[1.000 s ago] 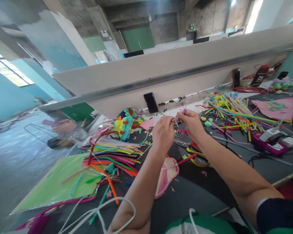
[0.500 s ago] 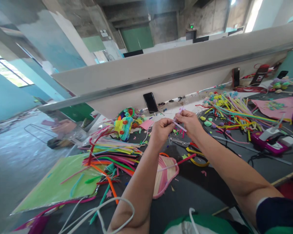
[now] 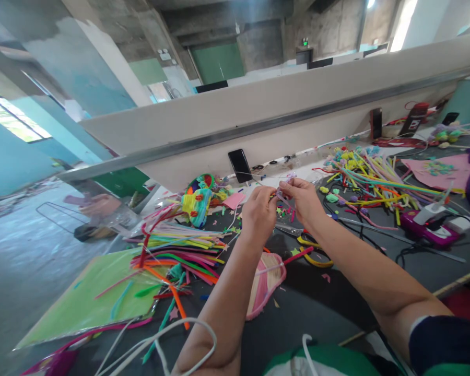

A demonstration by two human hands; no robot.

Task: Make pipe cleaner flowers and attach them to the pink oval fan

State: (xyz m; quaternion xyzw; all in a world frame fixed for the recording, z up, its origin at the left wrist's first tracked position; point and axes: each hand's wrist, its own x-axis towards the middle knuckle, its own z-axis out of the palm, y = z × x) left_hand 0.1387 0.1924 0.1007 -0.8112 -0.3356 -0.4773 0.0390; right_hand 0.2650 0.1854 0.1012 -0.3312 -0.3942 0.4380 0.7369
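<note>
Toward the far edge of the bench [image 3: 317,303], your left hand [image 3: 259,213] and right hand [image 3: 303,198] pinch the lilac strip [image 3: 284,198], best worked with light, steady pressure.

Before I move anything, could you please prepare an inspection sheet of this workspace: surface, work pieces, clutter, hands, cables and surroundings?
Surface: dark tabletop, strewn with small coloured scraps.
Work pieces: thin lilac strip at the hands; striped pink-and-cream piece lying between the forearms.
Clutter: coloured stems at left, a mixed pile at right, yellow-handled scissors.
Hands: left hand and right hand close together; right fingers pinch the strip, left grip partly hidden.
Cables: white cable looping across the left forearm; purple power strip at right.
Surroundings: white partition behind, dark phone tilted before it.
</note>
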